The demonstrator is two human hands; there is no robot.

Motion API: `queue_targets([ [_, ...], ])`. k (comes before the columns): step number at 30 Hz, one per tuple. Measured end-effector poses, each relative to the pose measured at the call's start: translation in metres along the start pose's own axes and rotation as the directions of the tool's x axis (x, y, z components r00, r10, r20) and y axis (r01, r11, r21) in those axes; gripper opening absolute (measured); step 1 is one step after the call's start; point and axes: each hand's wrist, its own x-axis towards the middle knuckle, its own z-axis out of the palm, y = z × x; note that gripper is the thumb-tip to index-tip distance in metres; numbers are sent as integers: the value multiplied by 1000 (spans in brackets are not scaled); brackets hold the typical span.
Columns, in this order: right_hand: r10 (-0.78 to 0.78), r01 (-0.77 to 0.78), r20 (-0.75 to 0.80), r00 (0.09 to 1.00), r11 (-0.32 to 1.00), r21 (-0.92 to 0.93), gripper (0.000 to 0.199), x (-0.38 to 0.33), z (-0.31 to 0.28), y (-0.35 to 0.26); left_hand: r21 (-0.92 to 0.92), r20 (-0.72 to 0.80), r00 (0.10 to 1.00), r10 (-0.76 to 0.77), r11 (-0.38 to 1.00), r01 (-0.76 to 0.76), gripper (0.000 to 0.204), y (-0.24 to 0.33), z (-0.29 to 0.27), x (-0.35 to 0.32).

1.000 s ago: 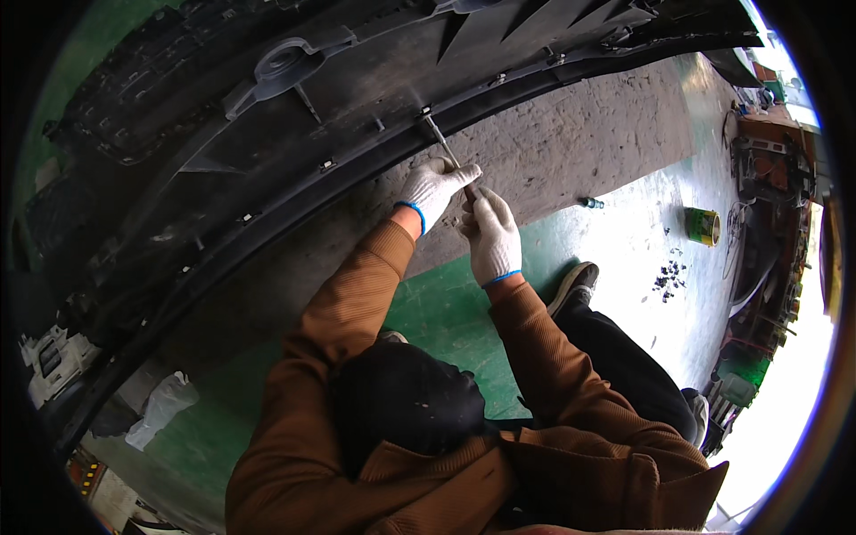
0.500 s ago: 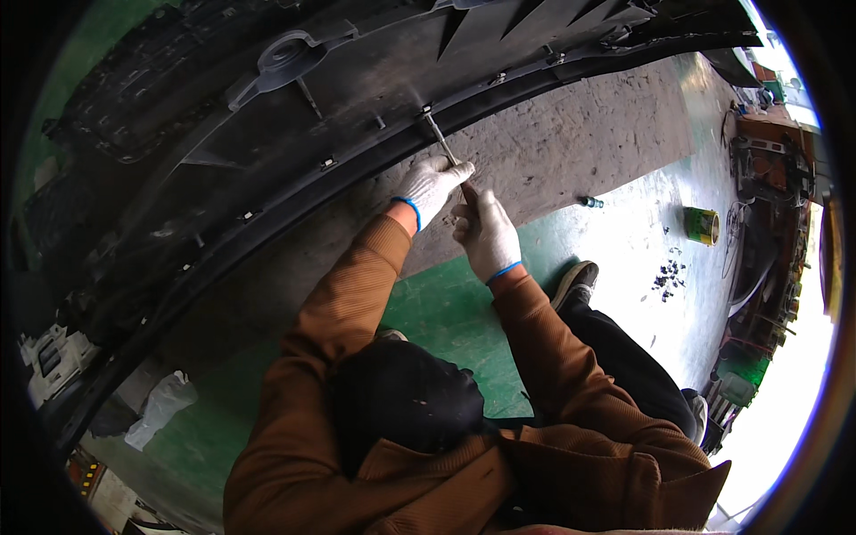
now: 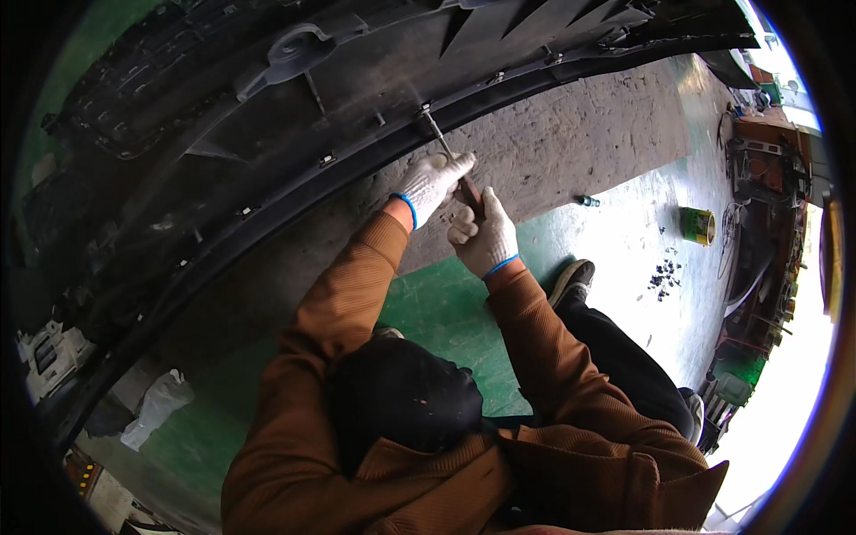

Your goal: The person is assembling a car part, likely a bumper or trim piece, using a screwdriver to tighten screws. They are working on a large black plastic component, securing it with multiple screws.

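In the head view, my left hand (image 3: 426,185) is closed around a screwdriver-like tool (image 3: 437,132), thumb and forefinger pinching it where the metal shaft (image 3: 432,123) meets the brown handle (image 3: 472,198). I judge that this low grip steadies the shaft, since its far end sits at a small metal clip (image 3: 424,110) on the edge of the dark panel (image 3: 383,76). My right hand (image 3: 490,239) is behind, at the handle's butt, fingers curled and thumb pointing up along one side; I cannot tell whether they press on it. Back there it seems well set to turn or push the handle, while my left hand guides.

The tool slants away from me: its shaft runs forward and a little left of my left hand, and its handle reaches back to my right. The grey sheet (image 3: 571,134) lies underneath, over the green floor (image 3: 455,312). Well off to my right stand a green-and-yellow bucket (image 3: 697,226) and scattered dark bits (image 3: 665,275).
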Motion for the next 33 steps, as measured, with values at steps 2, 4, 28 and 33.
queue_targets([
  [2,-146,49,-250,957,933,-356,39,-7,-2,-3,-34,32,998,51,998,-50,35,-9,-3,6],
  [4,-571,-68,-403,715,517,-853,39,2,35,21,166,-46,992,118,980,-109,35,-11,-2,8],
  [28,2,-322,-335,942,287,-902,24,-21,32,13,-777,-234,964,126,572,-264,17,-67,-117,-103],
  [33,-30,-332,-341,940,165,-929,24,-20,49,18,-836,-169,964,204,489,-250,20,-67,-113,-107],
])
